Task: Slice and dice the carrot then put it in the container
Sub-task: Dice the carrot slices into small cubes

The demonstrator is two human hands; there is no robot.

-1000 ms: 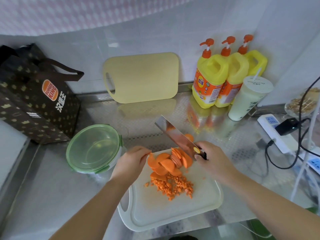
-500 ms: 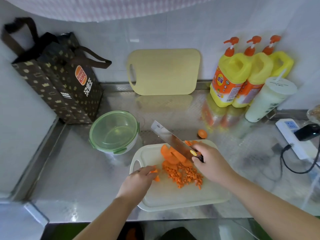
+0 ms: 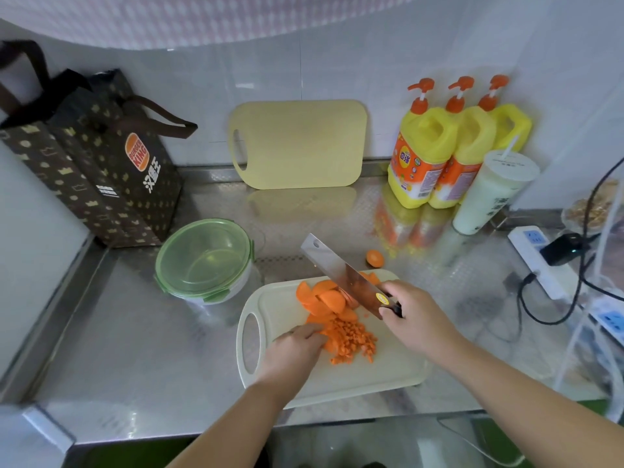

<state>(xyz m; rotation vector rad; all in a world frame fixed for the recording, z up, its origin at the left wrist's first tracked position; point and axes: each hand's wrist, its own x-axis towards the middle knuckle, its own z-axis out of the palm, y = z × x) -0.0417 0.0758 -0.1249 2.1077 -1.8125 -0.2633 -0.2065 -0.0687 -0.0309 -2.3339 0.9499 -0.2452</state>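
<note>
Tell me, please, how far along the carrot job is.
Done: a diced carrot pile lies on the board. In hand: the right hand holds the knife over slices; the left hand rests against the pile. Left: dicing those slices, filling the lidded, empty container.

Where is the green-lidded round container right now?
In the head view the container stands on the steel counter, left of the white cutting board and in front of the brown paper bag.

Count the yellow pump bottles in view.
3, side by side against the back wall: left bottle, middle bottle, right bottle, partly hidden by the cup.
</note>
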